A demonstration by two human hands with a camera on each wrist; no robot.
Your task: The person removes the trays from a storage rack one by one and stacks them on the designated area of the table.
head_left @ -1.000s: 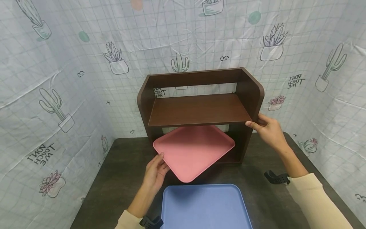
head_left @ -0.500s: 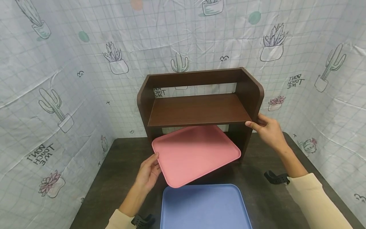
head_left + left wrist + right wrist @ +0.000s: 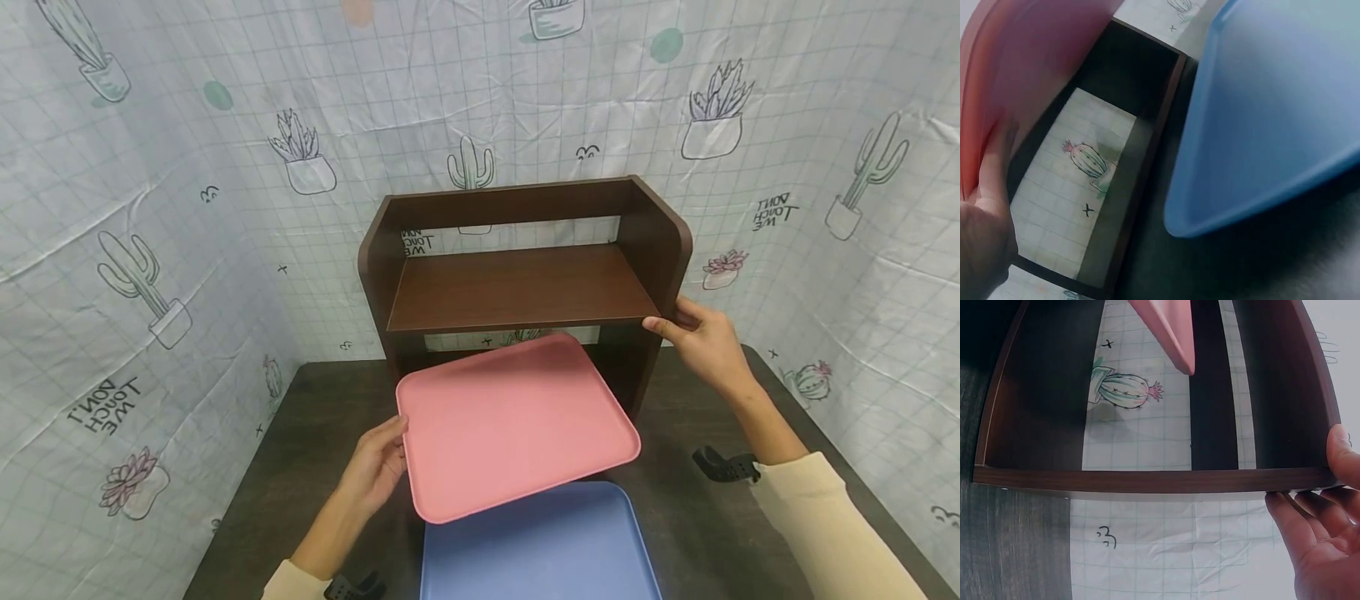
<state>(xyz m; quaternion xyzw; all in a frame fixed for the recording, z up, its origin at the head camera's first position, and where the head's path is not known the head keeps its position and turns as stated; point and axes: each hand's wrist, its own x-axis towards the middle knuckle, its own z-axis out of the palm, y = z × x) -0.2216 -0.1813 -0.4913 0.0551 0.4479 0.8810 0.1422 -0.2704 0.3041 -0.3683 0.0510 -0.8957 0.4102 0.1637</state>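
Observation:
In the head view my left hand [image 3: 372, 467] grips the left edge of a pink tray [image 3: 517, 429], which is held tilted in front of the brown two-tier shelf [image 3: 525, 287]. The tray's near edge overlaps a blue tray [image 3: 540, 550] lying on the table below. Part of the left fingers is hidden by the pink tray; the left wrist view shows fingers [image 3: 999, 150] along its underside. My right hand [image 3: 705, 342] holds the shelf's right side panel, thumb on the front edge and fingers on the outer face, as the right wrist view also shows.
The shelf stands at the back of a dark table [image 3: 300, 467]. A white cloth [image 3: 225, 292] printed with cacti hangs behind and on both sides. The shelf's upper board [image 3: 517, 287] lies just above and behind the pink tray.
The pink tray has come forward out of the shelf's lower opening and turned, its right corner swinging toward me. My left hand moved left and down with it. The right hand stayed put.

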